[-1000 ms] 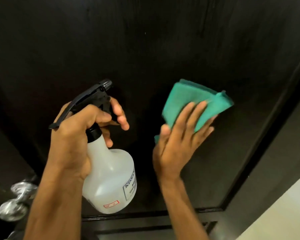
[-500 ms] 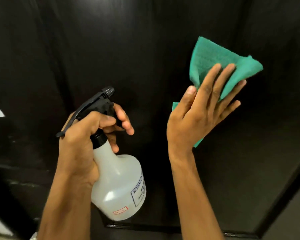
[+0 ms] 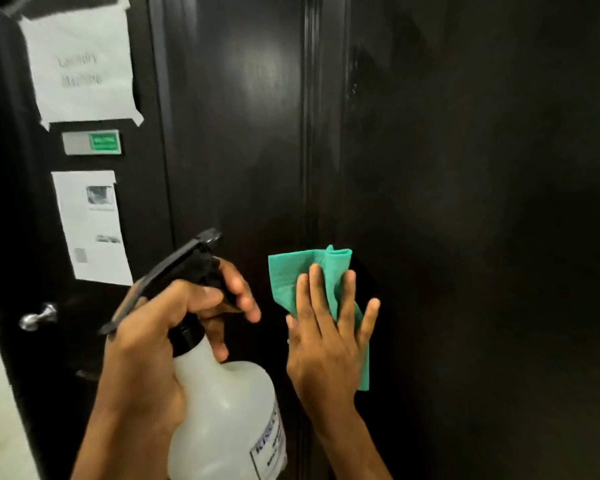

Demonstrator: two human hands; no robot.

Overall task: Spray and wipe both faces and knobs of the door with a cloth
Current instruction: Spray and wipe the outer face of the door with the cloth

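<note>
Green cloth [image 3: 293,277] lies flat beneath right hand [image 3: 329,344] against door [image 3: 465,202].

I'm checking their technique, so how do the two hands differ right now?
The left hand curls round the spray bottle neck, a finger near its trigger; the right hand lies flat with straight fingers. The left hand stands off the door; the right hand presses the green cloth against it. Both are bare.
</note>
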